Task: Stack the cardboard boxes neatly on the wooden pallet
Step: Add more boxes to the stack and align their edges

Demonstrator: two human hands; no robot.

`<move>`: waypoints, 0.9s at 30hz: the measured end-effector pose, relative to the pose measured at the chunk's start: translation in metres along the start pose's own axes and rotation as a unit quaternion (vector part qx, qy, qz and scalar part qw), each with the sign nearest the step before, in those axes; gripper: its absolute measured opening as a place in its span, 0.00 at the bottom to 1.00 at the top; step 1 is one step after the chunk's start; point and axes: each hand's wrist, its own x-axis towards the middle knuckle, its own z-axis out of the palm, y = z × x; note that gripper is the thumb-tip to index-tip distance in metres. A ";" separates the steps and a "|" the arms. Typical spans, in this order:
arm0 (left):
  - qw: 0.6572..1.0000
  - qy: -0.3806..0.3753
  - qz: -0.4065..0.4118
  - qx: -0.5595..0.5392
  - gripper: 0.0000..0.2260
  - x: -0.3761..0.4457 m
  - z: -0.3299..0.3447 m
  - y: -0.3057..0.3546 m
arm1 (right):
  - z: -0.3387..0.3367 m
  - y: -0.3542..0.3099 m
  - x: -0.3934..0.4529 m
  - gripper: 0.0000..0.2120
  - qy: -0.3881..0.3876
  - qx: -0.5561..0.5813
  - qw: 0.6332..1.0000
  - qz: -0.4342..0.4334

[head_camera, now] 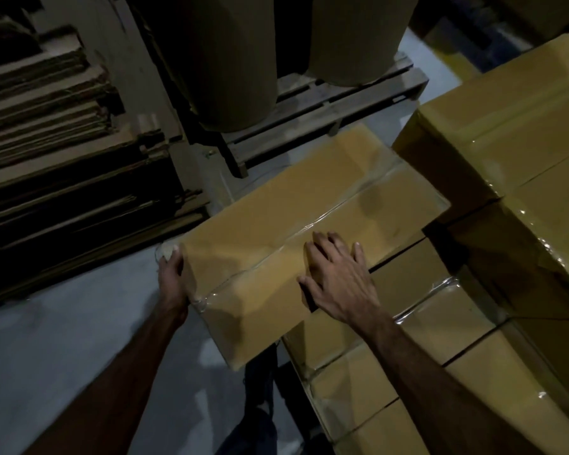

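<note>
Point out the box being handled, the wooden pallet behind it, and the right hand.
Box being handled (286,221), head view, on its taped top face.
Wooden pallet (326,110), head view, on a front slat.
Right hand (337,279), head view, on the back of the hand.

Ahead of you, two large brown paper rolls (230,60) stand upright, side by side, on a dark slatted base (322,110). To your left, flattened cardboard sheets (46,133) lie piled in uneven layers. Grey concrete floor (56,330) under everything; lighting dim.

Box (296,231) atop stacked boxes (408,339), pallet (326,116) behind.
</note>
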 end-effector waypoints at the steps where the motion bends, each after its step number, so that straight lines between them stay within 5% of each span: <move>1: 1.000 0.007 0.005 0.012 0.32 0.002 0.000 0.000 | 0.002 0.002 -0.001 0.34 -0.009 -0.006 1.000 0.000; 9: 0.998 -0.024 0.010 0.053 0.31 0.017 -0.007 -0.015 | 0.005 0.008 -0.003 0.35 -0.023 0.005 1.000 0.001; 13: 0.998 0.010 0.019 0.055 0.26 0.006 0.007 -0.015 | 0.008 0.013 -0.006 0.36 -0.024 0.016 1.000 -0.002; 22: 0.999 0.044 -0.001 0.027 0.31 0.004 0.010 -0.007 | 0.002 0.023 -0.009 0.34 -0.027 0.038 0.999 -0.018; 25: 0.998 0.037 -0.019 0.041 0.38 0.021 -0.002 -0.014 | -0.010 0.050 0.003 0.30 0.020 0.023 0.999 0.015; 27: 0.998 0.036 -0.015 0.050 0.33 0.022 -0.002 -0.014 | -0.026 0.080 0.021 0.30 0.048 0.010 0.996 0.079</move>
